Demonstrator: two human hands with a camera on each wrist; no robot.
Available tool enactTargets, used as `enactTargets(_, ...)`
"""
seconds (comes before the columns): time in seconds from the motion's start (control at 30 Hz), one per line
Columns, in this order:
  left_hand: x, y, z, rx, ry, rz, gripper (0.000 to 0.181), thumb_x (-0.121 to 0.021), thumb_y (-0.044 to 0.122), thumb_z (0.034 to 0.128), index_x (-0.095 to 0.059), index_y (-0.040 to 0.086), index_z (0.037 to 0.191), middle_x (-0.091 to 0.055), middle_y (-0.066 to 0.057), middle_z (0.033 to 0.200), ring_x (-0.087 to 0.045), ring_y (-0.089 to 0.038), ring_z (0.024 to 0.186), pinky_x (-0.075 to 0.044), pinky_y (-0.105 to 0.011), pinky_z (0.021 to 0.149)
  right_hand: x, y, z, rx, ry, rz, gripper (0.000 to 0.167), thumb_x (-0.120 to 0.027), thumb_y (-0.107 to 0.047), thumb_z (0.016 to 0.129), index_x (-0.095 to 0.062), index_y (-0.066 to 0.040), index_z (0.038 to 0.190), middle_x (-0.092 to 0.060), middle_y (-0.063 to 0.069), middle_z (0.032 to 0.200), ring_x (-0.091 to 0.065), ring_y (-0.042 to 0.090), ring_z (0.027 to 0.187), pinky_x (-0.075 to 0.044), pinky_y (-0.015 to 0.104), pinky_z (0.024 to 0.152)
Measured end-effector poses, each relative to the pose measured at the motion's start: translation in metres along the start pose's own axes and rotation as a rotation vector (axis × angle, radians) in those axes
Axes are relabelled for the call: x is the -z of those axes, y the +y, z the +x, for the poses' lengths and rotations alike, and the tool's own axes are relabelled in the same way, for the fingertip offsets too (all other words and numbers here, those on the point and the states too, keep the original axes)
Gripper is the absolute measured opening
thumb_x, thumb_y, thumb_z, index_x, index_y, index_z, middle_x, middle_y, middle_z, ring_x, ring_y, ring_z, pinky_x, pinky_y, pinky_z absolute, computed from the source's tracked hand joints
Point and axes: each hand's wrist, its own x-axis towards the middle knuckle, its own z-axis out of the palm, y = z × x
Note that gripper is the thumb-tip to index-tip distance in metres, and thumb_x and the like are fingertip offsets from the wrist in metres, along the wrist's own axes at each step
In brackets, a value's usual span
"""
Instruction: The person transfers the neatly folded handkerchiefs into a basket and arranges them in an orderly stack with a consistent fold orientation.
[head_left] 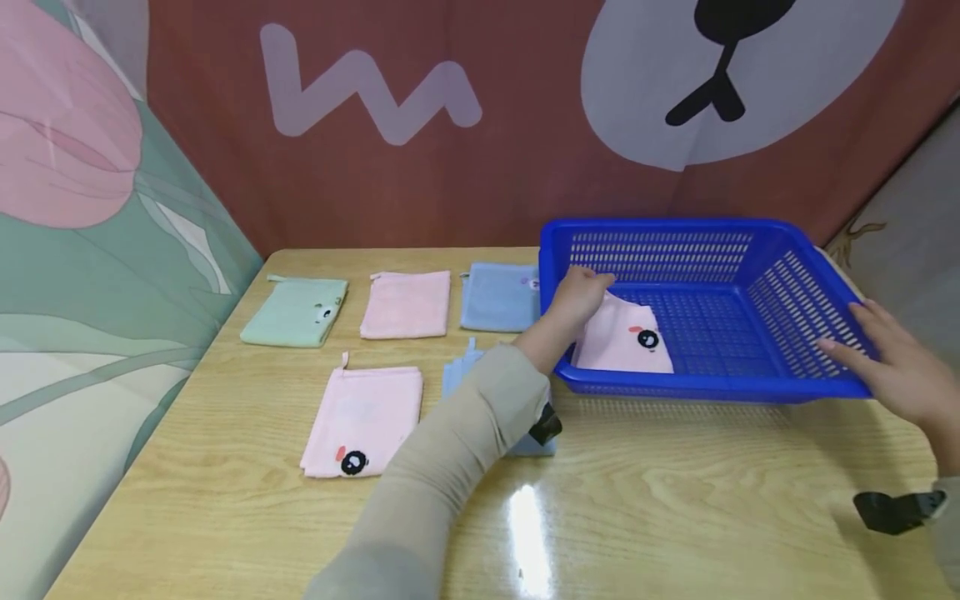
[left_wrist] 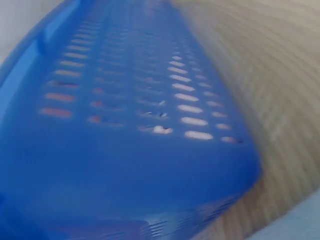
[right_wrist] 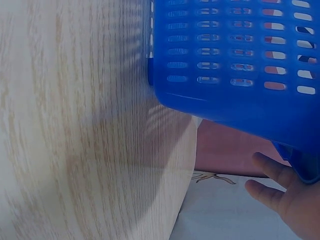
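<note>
My left hand (head_left: 576, 298) reaches over the left side of the blue basket (head_left: 720, 387) in the head view and pinches the upper edge of a pink cloth (head_left: 618, 343), which lies inside with its printed eye face up. At the basket's right rim is my right hand (head_left: 903, 367), thumb over the inner side and fingers spread outside. The right wrist view shows those fingers of the right hand (right_wrist: 297, 202) extended beside the rim. The basket wall (left_wrist: 115, 165) fills most of the left wrist view, where the left hand is hidden.
Left of the basket on the wooden table (head_left: 675, 500) lie folded cloths: green (head_left: 296, 312), pink (head_left: 407, 305) and blue (head_left: 498, 297) at the back, another pink (head_left: 363, 421) nearer the front, and blue cloth (head_left: 532, 444) partly under my left forearm. A printed curtain (head_left: 517, 183) hangs behind.
</note>
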Motion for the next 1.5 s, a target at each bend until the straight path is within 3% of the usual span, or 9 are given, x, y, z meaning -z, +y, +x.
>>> enactTargets(0.17, 0.011, 0.006, -0.005, 0.047, -0.107, -0.291, 0.038, -0.045, 0.018, 0.0887, -0.041, -0.001, 0.121, -0.047, -0.013, 0.118, -0.039, -0.024, 0.112, -0.031, -0.039, 0.093, 0.008, -0.026, -0.011, 0.005, -0.015, 0.003, 0.07, -0.037, -0.031, 0.092, 0.006, 0.006, 0.132, 0.017, 0.025, 0.135, 0.014, 0.044, 0.12, 0.002, 0.065, 0.087)
enactTargets(0.37, 0.024, 0.005, -0.016, 0.119, -0.207, -0.439, 0.036, -0.044, 0.02, 0.09, -0.038, 0.0, 0.12, -0.048, -0.018, 0.116, -0.041, -0.032, 0.111, -0.031, -0.043, 0.093, 0.008, -0.021, -0.01, 0.003, -0.015, 0.007, 0.071, -0.038, -0.031, 0.091, 0.007, 0.004, 0.133, 0.018, 0.024, 0.136, 0.015, 0.043, 0.12, 0.002, 0.065, 0.087)
enactTargets(0.57, 0.037, -0.001, -0.027, 0.122, -0.254, -0.461, 0.037, -0.043, 0.021, 0.0904, -0.04, -0.003, 0.118, -0.051, -0.019, 0.113, -0.045, -0.032, 0.107, -0.036, -0.043, 0.088, 0.005, -0.02, -0.01, 0.022, -0.014, 0.022, 0.069, -0.038, -0.031, 0.091, 0.005, 0.004, 0.133, 0.016, 0.024, 0.136, 0.014, 0.043, 0.12, 0.002, 0.065, 0.087)
enactTargets(0.93, 0.061, -0.004, -0.048, 0.058, -0.349, -0.46, 0.036, -0.04, 0.02, 0.0921, -0.04, -0.005, 0.119, -0.047, -0.022, 0.117, -0.047, -0.032, 0.104, -0.039, -0.04, 0.086, 0.007, -0.024, -0.01, -0.005, -0.017, 0.01, 0.07, -0.037, -0.034, 0.091, 0.007, 0.002, 0.134, 0.017, 0.023, 0.136, 0.012, 0.046, 0.119, -0.002, 0.067, 0.084)
enactTargets(1.5, 0.105, -0.009, -0.044, 0.032, -0.302, -0.386, 0.041, -0.039, 0.021, 0.0921, -0.035, -0.006, 0.123, -0.043, -0.024, 0.12, -0.044, -0.031, 0.109, -0.039, -0.04, 0.087, 0.008, -0.024, -0.01, -0.013, -0.007, 0.015, 0.071, -0.036, -0.035, 0.091, 0.007, 0.001, 0.134, 0.016, 0.023, 0.136, 0.011, 0.047, 0.119, -0.002, 0.068, 0.083)
